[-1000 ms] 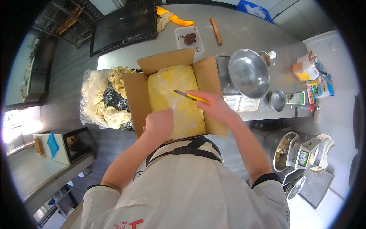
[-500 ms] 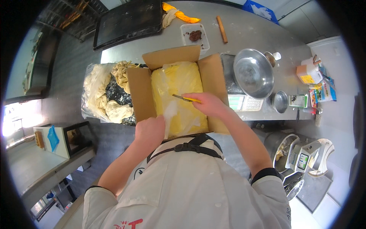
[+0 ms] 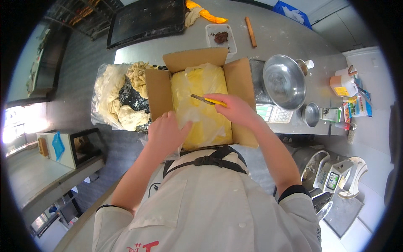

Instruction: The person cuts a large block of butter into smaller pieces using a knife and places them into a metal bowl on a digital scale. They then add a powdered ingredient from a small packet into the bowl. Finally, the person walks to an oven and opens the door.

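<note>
An open cardboard box point(image 3: 157, 94) stands in front of me, its flaps folded outward. Inside lies a large yellow block point(image 3: 218, 134), soft-looking like butter or margarine, with clear plastic film point(image 3: 195, 115) partly over it. My right hand point(image 3: 236, 110) grips a yellow utility knife point(image 3: 208, 101) above the block, blade bare and pointing left. At the box's near left corner, my left hand point(image 3: 168, 133) lies over the edge and the film, thumb spread from the fingers. Some film hangs below that hand.
Bagged pale dough point(image 3: 107, 92) sits left of the box. To the right are a big steel bowl point(image 3: 284, 82), a scale point(image 3: 275, 113) and a small bowl point(image 3: 311, 114). Beyond the box stand a plastic tub point(image 3: 228, 42), a wooden stick point(image 3: 250, 32) and a black tray point(image 3: 145, 21).
My left hand has loosened from a closed grip on the film and moved slightly up the box's left side. The knife has risen a little, away from the film.
</note>
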`<state>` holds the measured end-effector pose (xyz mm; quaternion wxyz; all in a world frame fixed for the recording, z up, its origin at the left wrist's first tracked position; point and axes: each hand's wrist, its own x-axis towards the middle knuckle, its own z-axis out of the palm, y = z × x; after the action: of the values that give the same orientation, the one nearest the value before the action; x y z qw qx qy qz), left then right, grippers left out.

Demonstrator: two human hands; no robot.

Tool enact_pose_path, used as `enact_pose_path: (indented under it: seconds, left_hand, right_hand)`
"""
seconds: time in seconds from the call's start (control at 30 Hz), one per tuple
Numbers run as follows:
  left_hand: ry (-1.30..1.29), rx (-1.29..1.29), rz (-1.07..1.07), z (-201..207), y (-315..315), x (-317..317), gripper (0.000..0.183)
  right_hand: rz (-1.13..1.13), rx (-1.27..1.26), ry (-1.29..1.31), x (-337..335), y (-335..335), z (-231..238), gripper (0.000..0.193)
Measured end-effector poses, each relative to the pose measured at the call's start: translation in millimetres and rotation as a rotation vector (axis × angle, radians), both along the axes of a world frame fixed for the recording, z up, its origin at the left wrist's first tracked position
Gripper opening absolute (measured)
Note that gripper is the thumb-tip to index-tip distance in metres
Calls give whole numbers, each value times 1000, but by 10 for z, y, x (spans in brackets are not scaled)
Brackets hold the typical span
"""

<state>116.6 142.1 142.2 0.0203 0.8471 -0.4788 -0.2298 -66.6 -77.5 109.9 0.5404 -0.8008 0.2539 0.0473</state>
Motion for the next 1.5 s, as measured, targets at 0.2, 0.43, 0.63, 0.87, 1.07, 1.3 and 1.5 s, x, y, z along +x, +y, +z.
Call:
enact_pose_path:
  seconds: [0.2,0.43,0.63,0.87,1.07,1.3,1.5]
  left_hand:
    - [119,45,118,-537,-160,-97,40]
    - [97,101,18,-372,-57,-206,36]
    - [118,128,-81,-205,-4,-507,35]
    - [198,75,-128,243,220,-459,34]
    - [246,20,-98,539,314,-354,34]
    - [193,127,-223,581,295,-324,31]
    - [304,94,-390,738,296,-532,29]
  right_hand:
    - [122,-86,-106,224,2,-87,53]
    - [493,-324,86,577,-103,16,53]
    - [612,-421,133,612,-244,119,52]
    - [601,-412,204,282,-378,296,53]
    - [422,-226,34,92,-433,306,53]
    - [589,-231,117,538,-60,273,53]
    - [581,-213,117,243,-243,303,52]
